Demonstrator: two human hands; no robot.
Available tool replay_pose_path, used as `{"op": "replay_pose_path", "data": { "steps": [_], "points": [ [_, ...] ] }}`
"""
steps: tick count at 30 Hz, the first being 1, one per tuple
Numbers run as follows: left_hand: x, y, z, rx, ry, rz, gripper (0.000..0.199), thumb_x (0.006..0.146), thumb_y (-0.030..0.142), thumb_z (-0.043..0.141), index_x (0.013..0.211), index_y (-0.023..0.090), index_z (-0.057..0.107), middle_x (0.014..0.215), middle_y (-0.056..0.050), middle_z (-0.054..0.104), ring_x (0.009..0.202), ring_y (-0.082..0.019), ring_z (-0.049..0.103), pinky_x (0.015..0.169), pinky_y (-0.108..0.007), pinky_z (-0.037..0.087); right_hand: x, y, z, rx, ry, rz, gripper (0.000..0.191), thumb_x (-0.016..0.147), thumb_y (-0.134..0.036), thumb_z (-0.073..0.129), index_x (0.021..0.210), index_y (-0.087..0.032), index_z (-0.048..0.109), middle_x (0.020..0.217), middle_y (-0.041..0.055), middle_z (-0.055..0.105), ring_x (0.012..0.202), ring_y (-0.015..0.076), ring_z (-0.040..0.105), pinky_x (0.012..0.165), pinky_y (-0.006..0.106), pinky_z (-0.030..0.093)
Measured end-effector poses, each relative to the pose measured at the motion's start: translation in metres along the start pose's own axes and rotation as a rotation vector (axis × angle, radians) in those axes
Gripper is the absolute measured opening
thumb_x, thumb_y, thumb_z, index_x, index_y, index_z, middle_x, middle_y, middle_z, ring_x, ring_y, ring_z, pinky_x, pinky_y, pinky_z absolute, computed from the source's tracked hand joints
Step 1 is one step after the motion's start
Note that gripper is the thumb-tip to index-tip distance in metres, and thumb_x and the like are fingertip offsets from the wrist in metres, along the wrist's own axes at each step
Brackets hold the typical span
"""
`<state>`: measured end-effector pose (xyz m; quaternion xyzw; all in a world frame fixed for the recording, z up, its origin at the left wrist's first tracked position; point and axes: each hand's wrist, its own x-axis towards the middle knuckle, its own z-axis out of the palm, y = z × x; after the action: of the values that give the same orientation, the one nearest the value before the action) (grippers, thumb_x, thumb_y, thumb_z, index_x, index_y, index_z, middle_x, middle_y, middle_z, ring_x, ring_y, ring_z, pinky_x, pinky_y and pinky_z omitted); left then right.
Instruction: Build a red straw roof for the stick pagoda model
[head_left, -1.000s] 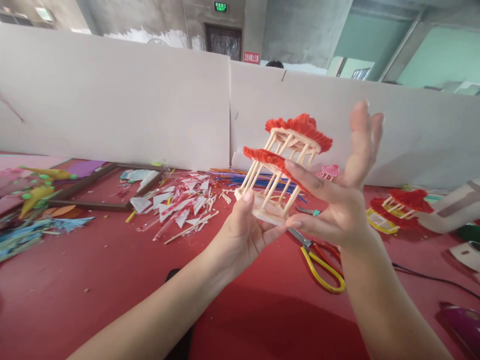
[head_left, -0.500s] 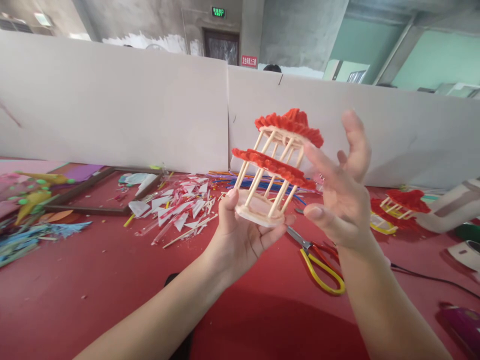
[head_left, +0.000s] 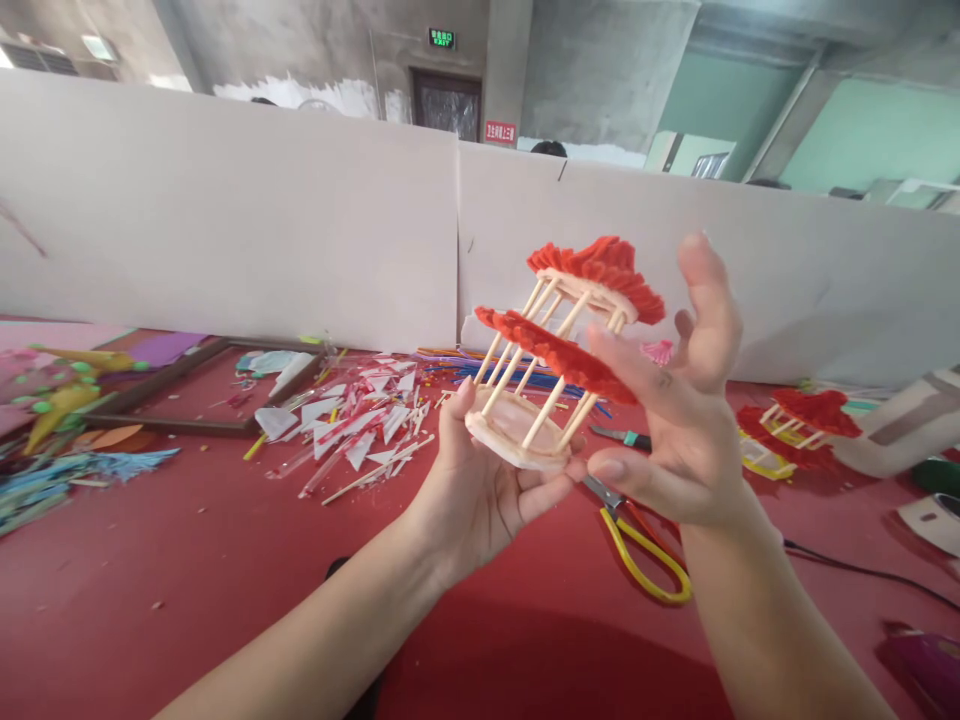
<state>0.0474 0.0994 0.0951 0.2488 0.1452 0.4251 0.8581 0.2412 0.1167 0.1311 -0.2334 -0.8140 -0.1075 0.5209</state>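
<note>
A small model pavilion (head_left: 551, 345) leans to the right in the air, with pale stick columns, two fuzzy red roof tiers and a round cream base. My left hand (head_left: 487, 490) grips it by the base, thumb on the near rim and fingers underneath. On its right side, my right hand (head_left: 675, 410) is open with the fingers spread. Its index fingertip overlaps the lower red tier; whether it touches cannot be made out. Below that hand, scissors (head_left: 645, 555) with yellow and red handles lie on the red table (head_left: 285, 600), partly hidden.
A second red-roofed model (head_left: 799, 430) stands at the right near a black cable (head_left: 870, 570). White and red scraps (head_left: 367, 410) lie left of centre, beside a brown frame (head_left: 172, 420). A green-and-grey cutter (head_left: 622, 437) lies behind my hands. White boards (head_left: 225, 220) stand behind.
The model pavilion has turned and tipped further right in my left hand. My right hand has shifted slightly left and down, and its index finger now overlaps the lower roof tier.
</note>
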Motion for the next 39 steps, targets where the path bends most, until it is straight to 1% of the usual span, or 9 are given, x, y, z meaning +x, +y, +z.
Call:
{"op": "replay_pose_path", "data": {
  "steps": [5,9,13,17,21,24,31,36,39],
  "points": [
    [-0.001,0.002,0.000,-0.034,-0.012,-0.040,0.081,0.084,0.078,0.061,0.112,0.003,0.070,0.092,-0.018,0.079,0.075,-0.021,0.079,0.073,-0.023,0.065,-0.004,-0.004,0.007,0.146,0.237,0.209,0.036,0.088,-0.038,0.074,0.124,-0.043,0.072,0.155,-0.0038,0.051,0.149,0.0331,0.040,0.121,0.063,0.033],
    [-0.002,0.000,0.000,-0.010,-0.033,-0.024,0.075,0.085,0.076,0.061,0.112,0.006,0.070,0.094,-0.015,0.079,0.072,-0.020,0.078,0.066,-0.023,0.066,-0.003,-0.013,0.011,0.280,0.318,0.275,0.021,0.084,-0.035,0.080,0.104,-0.039,0.080,0.145,-0.0006,0.059,0.145,0.0341,0.046,0.117,0.063,0.042],
    [-0.002,-0.002,0.001,0.018,-0.058,0.033,0.066,0.082,0.071,0.070,0.112,0.012,0.070,0.093,-0.010,0.079,0.075,-0.020,0.079,0.066,-0.022,0.066,-0.003,-0.017,0.015,0.370,0.310,0.308,0.017,0.084,-0.035,0.080,0.099,-0.043,0.080,0.151,-0.0062,0.052,0.152,0.0337,0.035,0.121,0.063,0.038],
    [-0.001,-0.002,0.002,0.029,-0.030,0.048,0.069,0.077,0.071,0.074,0.111,0.011,0.070,0.087,-0.010,0.078,0.073,-0.019,0.078,0.065,-0.021,0.065,-0.007,-0.013,0.024,0.456,0.306,0.353,0.014,0.089,-0.039,0.075,0.100,-0.046,0.079,0.155,-0.0110,0.048,0.155,0.0327,0.031,0.126,0.066,0.029],
    [-0.001,-0.002,-0.001,0.035,-0.041,0.052,0.069,0.082,0.072,0.068,0.112,0.010,0.070,0.090,-0.011,0.078,0.075,-0.019,0.078,0.066,-0.021,0.065,-0.010,-0.010,0.030,0.617,0.306,0.396,0.016,0.089,-0.037,0.074,0.100,-0.048,0.079,0.158,-0.0143,0.044,0.156,0.0313,0.030,0.122,0.064,0.039],
    [0.000,-0.003,-0.003,0.021,-0.067,0.043,0.071,0.083,0.074,0.066,0.115,0.011,0.070,0.094,-0.011,0.078,0.077,-0.020,0.078,0.066,-0.021,0.065,-0.010,-0.007,0.031,0.624,0.297,0.397,0.013,0.090,-0.038,0.073,0.098,-0.047,0.079,0.158,-0.0157,0.042,0.154,0.0309,0.033,0.117,0.063,0.046],
    [-0.002,-0.003,-0.001,-0.055,-0.135,-0.028,0.075,0.081,0.078,0.065,0.112,0.010,0.071,0.098,-0.013,0.079,0.071,-0.018,0.078,0.067,-0.023,0.066,-0.010,0.000,0.029,0.522,0.324,0.259,0.012,0.083,-0.051,0.077,0.093,-0.044,0.077,0.158,-0.0135,0.042,0.154,0.0334,0.032,0.120,0.068,0.039],
    [0.000,-0.002,-0.004,-0.081,-0.073,-0.087,0.078,0.084,0.078,0.059,0.118,0.008,0.068,0.097,-0.014,0.078,0.067,-0.017,0.076,0.067,-0.023,0.066,-0.010,-0.004,0.033,0.602,0.299,0.342,0.002,0.084,-0.041,0.078,0.086,-0.041,0.077,0.149,-0.0098,0.053,0.145,0.0324,0.047,0.114,0.066,0.045],
    [0.000,-0.001,-0.004,-0.131,-0.041,-0.118,0.083,0.084,0.079,0.059,0.123,0.006,0.064,0.099,-0.016,0.077,0.066,-0.015,0.075,0.067,-0.021,0.064,-0.010,0.000,0.037,0.643,0.409,0.386,0.009,0.090,-0.043,0.069,0.089,-0.040,0.077,0.145,-0.0073,0.057,0.145,0.0300,0.047,0.115,0.065,0.042]
  ]
}}
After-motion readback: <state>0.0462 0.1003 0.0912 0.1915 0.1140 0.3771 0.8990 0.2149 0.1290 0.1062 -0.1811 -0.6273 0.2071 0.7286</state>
